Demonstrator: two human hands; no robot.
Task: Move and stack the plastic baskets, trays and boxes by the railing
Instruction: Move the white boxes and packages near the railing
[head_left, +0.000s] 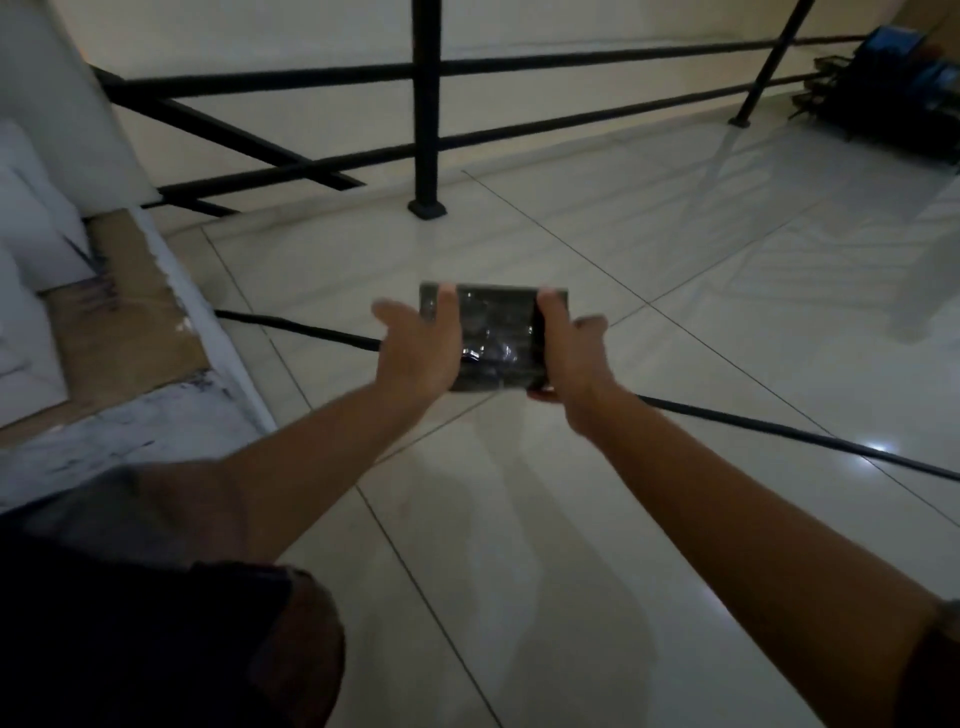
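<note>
Dim light, head view. I see a small dark box held out in front at arm's length, above the tiled floor, between both hands. It looks wrapped in shiny film; highlights glint off its top face.

Left hand takes the left short side, one finger laid over the top edge, the thumb sticking out free to the left. Right hand takes the right short side, fingers curled over the top and round the near corner. Both hands are gripping the box; neither is loose.

Handling, my guess: light, since it sits level on outstretched arms. Stiff enough, the edges stay straight under the squeeze. The film probably makes it slippery, so I would keep the hold on the two short sides with a finger hooked over the rim, not pinch the flat top.

The black railing stands ahead. A stack of dark and blue baskets sits by it far right, well apart from the box. A black cable crosses the floor underneath. Cardboard lies to the left.
</note>
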